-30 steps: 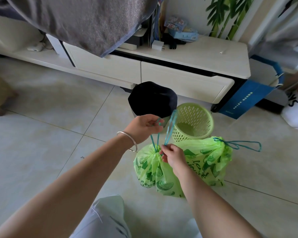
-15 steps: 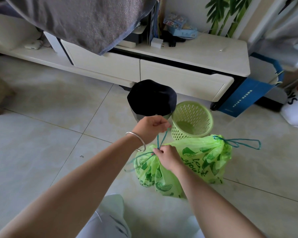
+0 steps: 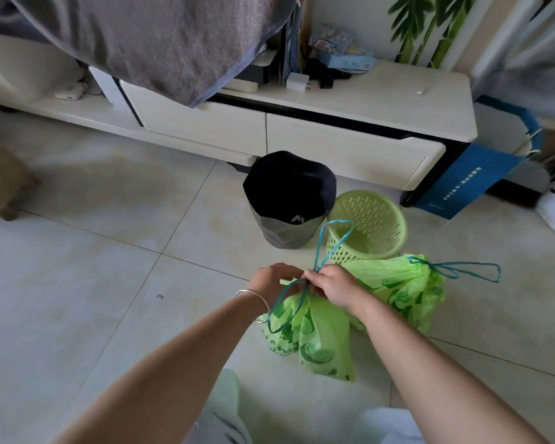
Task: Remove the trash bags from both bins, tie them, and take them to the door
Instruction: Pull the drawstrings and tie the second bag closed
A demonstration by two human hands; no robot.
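Two green printed trash bags lie on the tiled floor. The near bag [image 3: 314, 341] sits under my hands, its teal drawstring [image 3: 329, 238] looping up over the bins and down its left side. My left hand [image 3: 274, 282] and my right hand [image 3: 332, 285] meet at the bag's neck, both pinching the drawstring. The far bag [image 3: 401, 290] lies to the right, its neck gathered, with a teal drawstring loop [image 3: 462, 270] spread on the floor. Behind stand a dark bin [image 3: 285, 200] with a black liner and a bare green lattice bin [image 3: 370, 225].
A low cream TV cabinet [image 3: 350, 145] with drawers runs along the back, a grey cloth [image 3: 161, 36] hanging over it. A blue paper bag [image 3: 471, 174] leans at its right end. Open tiled floor extends to the left.
My hands dropped lower and came together at the near bag's neck. The drawstring, earlier pulled straight up by my left hand, now forms loose loops above and beside the bag.
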